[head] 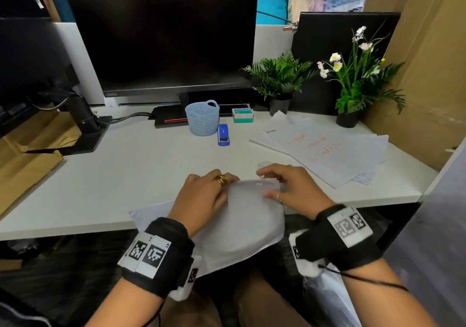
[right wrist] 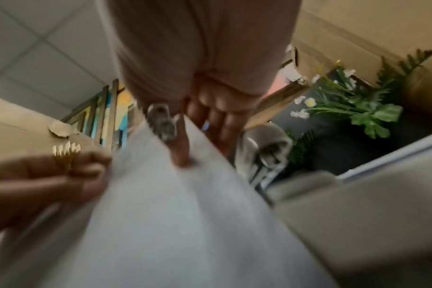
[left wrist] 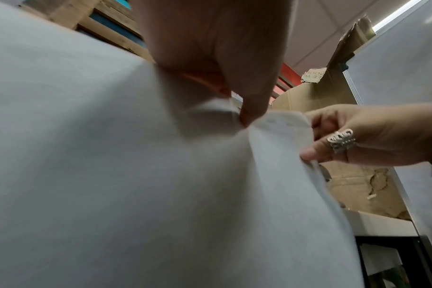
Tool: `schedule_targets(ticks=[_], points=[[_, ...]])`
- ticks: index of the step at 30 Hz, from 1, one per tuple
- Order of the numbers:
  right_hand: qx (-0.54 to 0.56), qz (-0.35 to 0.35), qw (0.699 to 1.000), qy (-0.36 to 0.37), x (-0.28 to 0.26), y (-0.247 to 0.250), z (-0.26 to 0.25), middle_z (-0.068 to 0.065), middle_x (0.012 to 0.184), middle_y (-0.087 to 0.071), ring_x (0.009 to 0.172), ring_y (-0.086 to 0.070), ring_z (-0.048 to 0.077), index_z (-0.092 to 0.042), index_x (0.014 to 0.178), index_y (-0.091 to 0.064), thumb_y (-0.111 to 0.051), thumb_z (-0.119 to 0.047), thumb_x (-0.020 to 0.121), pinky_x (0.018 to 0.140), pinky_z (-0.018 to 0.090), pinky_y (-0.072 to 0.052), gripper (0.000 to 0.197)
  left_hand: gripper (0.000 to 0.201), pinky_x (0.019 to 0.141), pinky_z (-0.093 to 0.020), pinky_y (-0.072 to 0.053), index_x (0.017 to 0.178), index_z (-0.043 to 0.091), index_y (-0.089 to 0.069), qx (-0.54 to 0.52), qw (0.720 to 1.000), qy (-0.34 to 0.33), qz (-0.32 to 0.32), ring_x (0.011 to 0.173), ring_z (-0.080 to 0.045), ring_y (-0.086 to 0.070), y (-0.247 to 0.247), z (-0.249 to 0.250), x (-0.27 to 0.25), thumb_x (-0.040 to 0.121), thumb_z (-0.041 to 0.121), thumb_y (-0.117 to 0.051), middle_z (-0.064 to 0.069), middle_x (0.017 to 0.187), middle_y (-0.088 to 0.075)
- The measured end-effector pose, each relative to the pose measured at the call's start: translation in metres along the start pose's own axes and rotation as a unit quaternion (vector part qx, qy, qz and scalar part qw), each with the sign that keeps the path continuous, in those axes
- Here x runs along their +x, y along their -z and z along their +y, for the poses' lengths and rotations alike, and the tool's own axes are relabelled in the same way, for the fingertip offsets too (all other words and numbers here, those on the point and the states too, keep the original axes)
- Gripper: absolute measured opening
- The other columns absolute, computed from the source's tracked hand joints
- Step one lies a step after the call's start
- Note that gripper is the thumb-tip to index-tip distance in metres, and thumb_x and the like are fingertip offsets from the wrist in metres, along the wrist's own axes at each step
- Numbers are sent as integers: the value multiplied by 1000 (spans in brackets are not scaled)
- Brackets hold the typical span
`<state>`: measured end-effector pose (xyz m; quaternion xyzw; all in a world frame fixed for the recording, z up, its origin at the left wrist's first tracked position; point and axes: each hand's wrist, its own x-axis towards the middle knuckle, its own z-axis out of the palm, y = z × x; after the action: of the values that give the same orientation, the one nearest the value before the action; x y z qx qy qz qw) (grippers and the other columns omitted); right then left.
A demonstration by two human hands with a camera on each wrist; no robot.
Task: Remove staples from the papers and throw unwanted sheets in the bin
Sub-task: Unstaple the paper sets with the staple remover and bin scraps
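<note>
We have the stapled sheets [head: 242, 223] lifted over the near edge of the bench [head: 141, 165], our left hand [head: 204, 195] pinching the top edge and our right hand [head: 290, 188] pinching the corner beside it. They look light and limp, bowing between our hands, likely to tear, so we would grip close beside the staple

Head view evenly lit, soft indoor light, mild barrel distortion bending desk [head: 126, 175] edges. Monitor [head: 161, 36] black, no glare. Left wrist view: bright ceiling light strip [left wrist: 397, 13] upper right, paper [left wrist: 111, 175] soft. Right wrist view heavily motion-blurred throughout, dimmer lower right.
</note>
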<state>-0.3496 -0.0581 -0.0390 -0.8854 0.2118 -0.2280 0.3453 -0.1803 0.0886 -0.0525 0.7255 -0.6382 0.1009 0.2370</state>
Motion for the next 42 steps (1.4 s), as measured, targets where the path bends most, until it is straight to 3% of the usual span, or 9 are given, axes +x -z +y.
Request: schedule_targets(ticks=[5,9,11,18,23,30,33,38,42], points=[[97,206,970,86,-22,-22,20,-26,77,-68,78,-63,-5,-21,84,-75,-65,16,73,76,8,-45,39,22,73,-20,-35,100,27,-63,-47,992,-56,107,78,-10,-53,-9,11,2,92,34,-44,9,88,-59],[139,230,945,184,-33,-25,17,-7,92,-70,90,-65,8,-17,77,-74,-50,18,59,84,16,-47,45,17,69,-19,-48,90,28,-62,-135,965,-90,207,80,-6,-58,-15,18,-2,83,13,-61,14,92,-59],[152,240,938,200,-34,-22,16,-12,94,-70,91,-64,13,-17,79,-72,-52,5,63,83,19,-47,33,19,75,-15,-49,88,25,-64,-167,950,-107,240,81,-5,-60,-16,19,-4,80,8,-68,12,92,-60],[132,265,928,228,-38,-11,16,-5,91,-70,90,-64,15,-17,75,-71,-57,20,60,80,23,-48,42,9,70,-18,-50,79,13,-73,-224,937,-88,255,80,-2,-60,-16,30,-5,81,18,-66,8,92,-64],[143,269,924,232,-43,-7,20,-2,92,-69,90,-63,11,-17,70,-69,-53,9,62,78,19,-46,31,17,67,-17,-49,79,9,-73,-260,934,-43,242,78,0,-60,-19,39,-3,79,24,-66,9,91,-64],[136,261,934,202,-52,1,18,-5,89,-69,88,-63,3,-21,67,-67,-47,7,64,76,13,-46,34,14,70,-11,-46,81,15,-72,-297,929,-17,220,79,4,-60,-27,45,-2,79,27,-65,13,90,-64],[148,203,960,125,-61,13,21,-8,92,-71,88,-64,2,-29,86,-70,-70,14,67,76,11,-46,48,15,72,-13,-48,82,15,-71,-308,929,-25,205,82,4,-60,-36,51,-2,80,28,-64,14,90,-64],[-64,26,997,31,-81,40,66,-12,109,-70,106,-63,6,-33,110,-70,-59,14,73,90,22,-49,61,10,78,-17,-47,85,17,-67,-313,934,-99,145,87,-2,-61,-71,75,5,88,24,-61,10,91,-63],[-184,81,977,-62,-116,68,91,-7,97,-73,97,-68,16,-31,96,-75,-54,19,68,83,35,-54,62,31,80,-18,-44,101,24,-63,-173,978,-104,45,105,-6,-50,-94,95,32,87,49,-49,7,108,-59]])
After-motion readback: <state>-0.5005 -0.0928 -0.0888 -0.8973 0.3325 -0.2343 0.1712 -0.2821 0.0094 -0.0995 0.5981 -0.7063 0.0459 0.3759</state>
